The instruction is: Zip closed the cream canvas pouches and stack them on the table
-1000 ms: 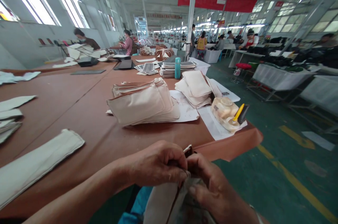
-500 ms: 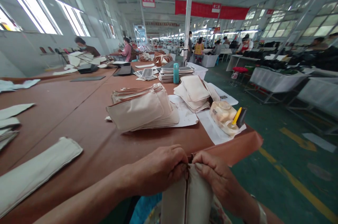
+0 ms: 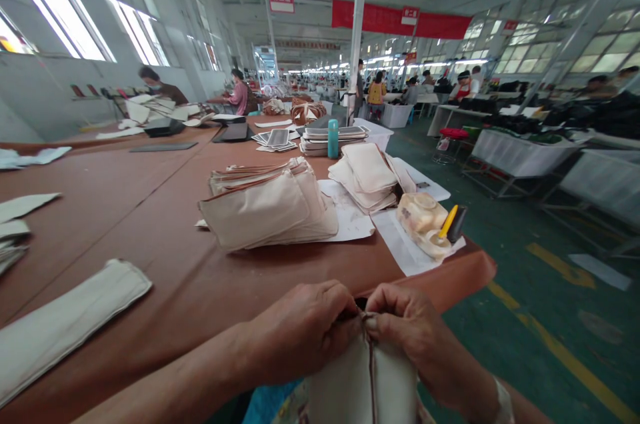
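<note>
A cream fabric piece (image 3: pixel 345 384) with a brown-edged seam down its middle hangs over my lap at the table edge. My left hand (image 3: pixel 320 321) pinches its top edge just left of the seam. On the other side of the seam, the thumb and fingers of my right hand (image 3: pixel 400 321) grip the same edge, nearly touching the left fingertips. Beyond the hands lies a stack of similar cream pieces (image 3: pixel 260 211) with brown edges. A single long cream piece (image 3: pixel 75 324) rests on the brown table cover (image 3: pixel 200 284) at the left.
At the right corner a glue-stained tub (image 3: pixel 424 214) with a yellow-handled tool (image 3: pixel 448 223) stands on white paper. Behind are another cream stack (image 3: pixel 367 177) and a teal bottle (image 3: pixel 333 139). Co-workers sit farther back; white bins (image 3: pixel 520 152) stand on the green floor.
Both hands have shifted slightly right and down with the fabric piece. Their fingertips are closer together, and the top edges at the seam look drawn together.
</note>
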{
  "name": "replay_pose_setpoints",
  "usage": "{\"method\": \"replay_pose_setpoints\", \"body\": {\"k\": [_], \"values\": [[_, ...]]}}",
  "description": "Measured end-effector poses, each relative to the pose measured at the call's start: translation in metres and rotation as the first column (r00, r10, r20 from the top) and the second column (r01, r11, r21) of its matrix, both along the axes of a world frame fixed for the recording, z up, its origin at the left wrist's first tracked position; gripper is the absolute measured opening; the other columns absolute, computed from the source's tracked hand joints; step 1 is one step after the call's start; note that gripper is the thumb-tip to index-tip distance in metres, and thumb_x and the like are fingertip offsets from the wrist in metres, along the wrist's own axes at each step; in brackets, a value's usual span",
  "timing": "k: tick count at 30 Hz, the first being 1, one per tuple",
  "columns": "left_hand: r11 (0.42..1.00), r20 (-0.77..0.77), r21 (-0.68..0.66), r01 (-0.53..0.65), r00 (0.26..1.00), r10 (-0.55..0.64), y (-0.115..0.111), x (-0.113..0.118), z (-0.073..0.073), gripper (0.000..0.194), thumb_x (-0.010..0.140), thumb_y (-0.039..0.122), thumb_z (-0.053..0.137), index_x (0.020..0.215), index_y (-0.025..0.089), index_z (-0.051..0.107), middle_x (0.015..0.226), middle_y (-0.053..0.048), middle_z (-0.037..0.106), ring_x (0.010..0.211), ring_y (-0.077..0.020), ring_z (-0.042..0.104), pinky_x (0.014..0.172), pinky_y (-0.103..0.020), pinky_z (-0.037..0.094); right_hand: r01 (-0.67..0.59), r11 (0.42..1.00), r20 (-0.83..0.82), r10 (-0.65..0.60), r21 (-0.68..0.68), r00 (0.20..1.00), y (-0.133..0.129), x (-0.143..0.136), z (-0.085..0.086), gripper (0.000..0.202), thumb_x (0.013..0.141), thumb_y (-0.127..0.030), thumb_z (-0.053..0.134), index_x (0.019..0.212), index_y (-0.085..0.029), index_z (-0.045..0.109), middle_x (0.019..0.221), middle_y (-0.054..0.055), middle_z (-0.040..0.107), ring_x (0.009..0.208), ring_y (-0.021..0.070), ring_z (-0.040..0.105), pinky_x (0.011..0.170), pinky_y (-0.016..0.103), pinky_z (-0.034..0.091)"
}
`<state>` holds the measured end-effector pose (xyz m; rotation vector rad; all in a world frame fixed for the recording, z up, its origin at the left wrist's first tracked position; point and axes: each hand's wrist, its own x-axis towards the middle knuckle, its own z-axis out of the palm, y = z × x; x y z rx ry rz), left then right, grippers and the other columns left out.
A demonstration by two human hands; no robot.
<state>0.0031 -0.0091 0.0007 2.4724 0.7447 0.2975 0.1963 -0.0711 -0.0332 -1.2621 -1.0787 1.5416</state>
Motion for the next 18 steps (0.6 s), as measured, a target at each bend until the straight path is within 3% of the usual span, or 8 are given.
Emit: {"method": "replay_pose_setpoints", "body": {"k": [4, 8, 11, 16, 18], "values": [[0.999, 0.045, -0.029, -0.037, 0.998, 0.039, -0.003, 0.003, -0.002, 0.006, 0.087, 0.023, 0.057, 0.09, 0.018, 0.057, 0.082, 0.001, 0.061, 0.065, -0.0097, 0.05, 0.055, -0.019, 0.034, 0.0, 1.0, 0.037, -0.001, 0.013, 0.999, -0.002, 0.001, 0.001, 0.014, 0.075, -0.026, 0.066, 0.073, -0.015, 0.059, 0.061, -0.003, 0.054, 0.054, 0.0089, 0.039, 0.05, 0.021, 0.026], [0.998, -0.008, 0.066, 0.016, 1.0, -0.015, -0.005, 0.006, -0.002, 0.009, 0.086, 0.014, 0.049, 0.087, 0.017, 0.057, 0.08, 0.0, 0.06, 0.063, -0.0099, 0.051, 0.055, -0.021, 0.032, -0.003, 1.0, 0.063, 0.002, 0.017, 0.998, -0.002, 0.001, 0.003, 0.014, 0.074, -0.026, 0.066, 0.071, -0.014, 0.058, 0.062, -0.003, 0.052, 0.056, 0.0093, 0.038, 0.051, 0.021, 0.027], [0.989, -0.1, 0.144, -0.015, 0.994, 0.03, -0.01, 0.008, -0.003, 0.015, 0.092, 0.018, 0.042, 0.084, 0.018, 0.055, 0.077, -0.001, 0.06, 0.058, -0.012, 0.05, 0.052, -0.024, 0.03, -0.007, 1.0, 0.067, 0.006, 0.009, 0.998, -0.003, 0.0, 0.004, 0.015, 0.076, -0.027, 0.066, 0.073, -0.014, 0.059, 0.062, -0.003, 0.053, 0.056, 0.0095, 0.039, 0.051, 0.021, 0.028], [0.976, -0.197, 0.215, -0.038, 0.977, 0.082, -0.019, 0.009, -0.015, 0.018, 0.095, 0.019, 0.036, 0.086, 0.018, 0.052, 0.08, -0.004, 0.059, 0.063, -0.0168, 0.054, 0.054, -0.027, 0.031, -0.022, 0.998, 0.094, 0.016, 0.06, 0.995, -0.004, 0.001, -0.005, 0.021, 0.077, -0.032, 0.069, 0.072, -0.014, 0.06, 0.063, -0.001, 0.056, 0.057, 0.0103, 0.041, 0.052, 0.022, 0.031], [0.984, -0.196, 0.166, -0.066, 0.976, 0.098, -0.022, 0.009, -0.021, 0.017, 0.095, 0.018, 0.036, 0.087, 0.018, 0.051, 0.078, -0.004, 0.058, 0.062, -0.0168, 0.053, 0.054, -0.027, 0.031, -0.018, 0.997, 0.105, 0.01, 0.076, 0.994, -0.004, 0.002, -0.008, 0.022, 0.077, -0.033, 0.069, 0.07, -0.014, 0.059, 0.062, -0.001, 0.058, 0.057, 0.0108, 0.043, 0.053, 0.022, 0.032]]}}
